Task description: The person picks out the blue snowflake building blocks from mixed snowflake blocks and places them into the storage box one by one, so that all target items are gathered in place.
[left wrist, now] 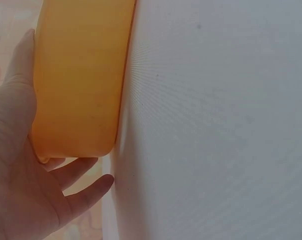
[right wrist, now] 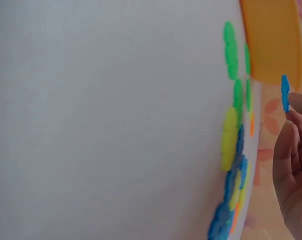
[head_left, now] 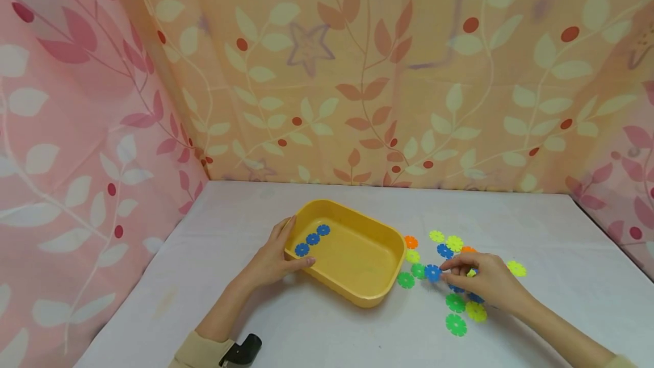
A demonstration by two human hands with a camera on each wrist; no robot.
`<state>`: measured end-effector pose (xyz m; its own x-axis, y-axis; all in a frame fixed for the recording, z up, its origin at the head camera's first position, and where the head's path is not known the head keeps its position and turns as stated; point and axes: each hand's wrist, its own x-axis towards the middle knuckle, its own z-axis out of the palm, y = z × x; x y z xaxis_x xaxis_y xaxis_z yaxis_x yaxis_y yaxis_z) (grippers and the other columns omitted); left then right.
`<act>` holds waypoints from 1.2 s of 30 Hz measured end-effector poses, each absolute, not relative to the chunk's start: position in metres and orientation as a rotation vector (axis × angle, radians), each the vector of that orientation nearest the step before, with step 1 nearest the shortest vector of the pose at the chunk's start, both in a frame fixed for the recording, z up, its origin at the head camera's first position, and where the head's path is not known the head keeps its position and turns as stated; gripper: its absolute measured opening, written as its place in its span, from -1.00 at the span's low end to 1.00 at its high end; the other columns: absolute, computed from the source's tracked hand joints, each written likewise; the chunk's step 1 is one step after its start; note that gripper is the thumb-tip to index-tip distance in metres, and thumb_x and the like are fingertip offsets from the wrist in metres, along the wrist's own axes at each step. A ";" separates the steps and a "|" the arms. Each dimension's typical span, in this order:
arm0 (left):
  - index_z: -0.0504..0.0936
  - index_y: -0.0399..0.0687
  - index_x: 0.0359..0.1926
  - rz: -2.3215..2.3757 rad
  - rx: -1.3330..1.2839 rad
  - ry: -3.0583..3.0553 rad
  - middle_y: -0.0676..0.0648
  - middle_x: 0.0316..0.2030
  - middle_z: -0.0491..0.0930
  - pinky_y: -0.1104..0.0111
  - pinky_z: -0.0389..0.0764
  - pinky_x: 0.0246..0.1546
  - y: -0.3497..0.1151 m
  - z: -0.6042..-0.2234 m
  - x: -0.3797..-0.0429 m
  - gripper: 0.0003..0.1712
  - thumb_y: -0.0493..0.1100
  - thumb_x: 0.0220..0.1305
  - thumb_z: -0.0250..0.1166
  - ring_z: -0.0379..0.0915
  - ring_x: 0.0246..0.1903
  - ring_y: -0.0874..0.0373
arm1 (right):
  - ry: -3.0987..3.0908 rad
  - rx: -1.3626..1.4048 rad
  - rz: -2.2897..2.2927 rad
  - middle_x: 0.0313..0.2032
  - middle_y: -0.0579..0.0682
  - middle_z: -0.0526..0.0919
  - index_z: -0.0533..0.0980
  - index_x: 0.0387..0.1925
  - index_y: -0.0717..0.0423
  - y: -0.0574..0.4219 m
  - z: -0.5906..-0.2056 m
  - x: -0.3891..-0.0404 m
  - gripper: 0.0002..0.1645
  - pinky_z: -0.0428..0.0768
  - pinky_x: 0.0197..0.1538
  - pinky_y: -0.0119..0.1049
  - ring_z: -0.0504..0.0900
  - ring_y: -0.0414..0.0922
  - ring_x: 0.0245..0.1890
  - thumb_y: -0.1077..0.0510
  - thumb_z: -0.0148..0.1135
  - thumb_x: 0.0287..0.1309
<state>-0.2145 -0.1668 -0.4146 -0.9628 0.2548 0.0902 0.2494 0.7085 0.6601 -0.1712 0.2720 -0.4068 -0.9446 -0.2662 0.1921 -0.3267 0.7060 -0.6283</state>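
A yellow plastic basin [head_left: 357,268] stands on the table with three blue notched plastic discs [head_left: 313,239] in a slanting row at its left end. My left hand [head_left: 271,257] holds that end, thumb over the near rim and fingers round the outer side. The left wrist view shows the hand's fingers spread around the corner of the basin wall [left wrist: 81,85]. To the right of the basin, my right hand [head_left: 493,283] pinches one blue notched disc [head_left: 433,272] between thumb and fingertips. In the right wrist view this pinched disc [right wrist: 285,93] appears edge-on, raised above the table.
Several loose notched discs lie right of the basin, among them green [head_left: 456,325], yellow [head_left: 476,312] and orange [head_left: 411,242] ones, some under my right hand. A lone yellow disc [head_left: 517,268] lies farther right. Patterned curtains [head_left: 357,72] hang behind the white table [head_left: 327,337] and along its sides.
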 end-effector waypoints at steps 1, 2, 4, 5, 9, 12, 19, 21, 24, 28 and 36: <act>-0.11 0.01 0.56 1.117 0.424 2.896 -0.04 0.49 -0.07 -0.09 0.27 0.24 -0.167 -0.415 -0.214 0.29 0.36 0.02 0.41 0.19 0.31 -0.19 | -2.805 0.493 1.066 -0.53 -0.25 0.53 0.69 -0.31 -0.09 0.271 -0.405 -0.172 -0.84 0.46 -0.47 -0.43 0.49 -0.28 -0.47 0.02 0.49 0.02; -0.11 0.01 0.56 1.119 0.423 2.895 -0.03 0.49 -0.07 -0.09 0.27 0.24 -0.167 -0.415 -0.214 0.29 0.36 0.02 0.41 0.20 0.31 -0.18 | -2.790 0.495 1.072 -0.53 -0.25 0.53 0.69 -0.31 -0.09 0.269 -0.403 -0.172 -0.83 0.47 -0.47 -0.43 0.50 -0.27 -0.47 0.02 0.49 0.02; -0.11 0.02 0.56 1.121 0.421 2.892 -0.03 0.49 -0.06 -0.08 0.27 0.25 -0.167 -0.414 -0.214 0.29 0.36 0.02 0.41 0.19 0.31 -0.18 | -2.772 0.492 1.097 -0.52 -0.24 0.55 0.70 -0.30 -0.10 0.265 -0.398 -0.174 -0.83 0.48 -0.48 -0.42 0.51 -0.26 -0.46 0.00 0.48 0.04; -0.12 0.03 0.56 1.121 0.418 2.891 -0.03 0.49 -0.06 -0.08 0.27 0.25 -0.166 -0.414 -0.214 0.29 0.36 0.02 0.41 0.19 0.31 -0.17 | -2.768 0.488 1.121 -0.52 -0.22 0.56 0.69 -0.30 -0.10 0.262 -0.395 -0.175 -0.82 0.49 -0.48 -0.41 0.51 -0.24 -0.46 -0.02 0.47 0.04; -0.12 0.03 0.56 1.123 0.413 2.891 -0.02 0.49 -0.06 -0.08 0.27 0.25 -0.167 -0.414 -0.213 0.29 0.36 0.02 0.41 0.20 0.31 -0.17 | -2.764 0.475 1.230 -0.49 -0.14 0.58 0.69 -0.27 -0.09 0.250 -0.385 -0.180 -0.78 0.55 -0.48 -0.36 0.53 -0.18 -0.44 -0.06 0.45 0.07; -0.12 0.01 0.56 1.127 0.417 2.890 -0.02 0.49 -0.06 -0.07 0.27 0.25 -0.166 -0.413 -0.213 0.29 0.35 0.02 0.41 0.21 0.30 -0.18 | -2.754 0.487 1.329 -0.46 -0.08 0.59 0.68 -0.24 -0.06 0.238 -0.378 -0.186 -0.75 0.62 -0.45 -0.26 0.54 -0.14 -0.43 -0.06 0.45 0.07; -0.11 0.00 0.56 1.134 0.410 2.885 -0.01 0.49 -0.07 -0.06 0.27 0.25 -0.166 -0.414 -0.213 0.29 0.34 0.02 0.42 0.22 0.30 -0.18 | -2.710 0.631 1.434 -0.43 -0.08 0.61 0.68 -0.25 -0.08 0.202 -0.367 -0.201 -0.77 0.64 -0.43 -0.22 0.56 -0.11 -0.40 -0.05 0.46 0.06; -0.12 0.01 0.56 1.133 0.408 2.887 -0.01 0.49 -0.07 -0.06 0.27 0.25 -0.166 -0.414 -0.213 0.29 0.34 0.01 0.42 0.22 0.29 -0.17 | -2.695 0.684 1.462 -0.43 -0.07 0.61 0.69 -0.26 -0.05 0.190 -0.367 -0.206 -0.78 0.63 -0.43 -0.25 0.56 -0.11 -0.39 -0.02 0.46 0.06; -0.11 0.01 0.56 1.139 0.408 2.886 -0.01 0.49 -0.07 -0.06 0.26 0.26 -0.166 -0.415 -0.213 0.29 0.34 0.01 0.42 0.21 0.30 -0.16 | -2.682 0.749 1.510 -0.43 -0.06 0.61 0.69 -0.26 0.00 0.173 -0.369 -0.215 -0.77 0.63 -0.45 -0.27 0.56 -0.10 -0.41 0.01 0.47 0.06; -0.12 0.02 0.56 1.135 0.399 2.882 -0.01 0.50 -0.08 -0.06 0.27 0.26 -0.166 -0.415 -0.213 0.29 0.35 0.01 0.42 0.21 0.30 -0.17 | -2.689 0.809 1.540 -0.43 -0.05 0.60 0.70 -0.25 0.03 0.151 -0.374 -0.226 -0.76 0.63 -0.45 -0.28 0.55 -0.08 -0.43 0.02 0.47 0.06; -0.11 0.07 0.56 1.129 0.382 2.878 0.00 0.50 -0.10 -0.06 0.27 0.26 -0.166 -0.414 -0.213 0.29 0.37 0.01 0.41 0.20 0.31 -0.17 | -2.732 0.936 1.448 -0.48 -0.16 0.62 0.72 -0.29 -0.01 0.117 -0.380 -0.243 -0.78 0.57 -0.38 -0.39 0.55 -0.14 -0.41 -0.01 0.48 0.04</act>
<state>-0.2130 -0.1657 -0.4135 -0.9695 0.2364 0.0641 0.2169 0.7071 0.6730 -0.2426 0.1168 -0.3799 -0.8286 -0.5289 0.1838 -0.4490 0.4315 -0.7824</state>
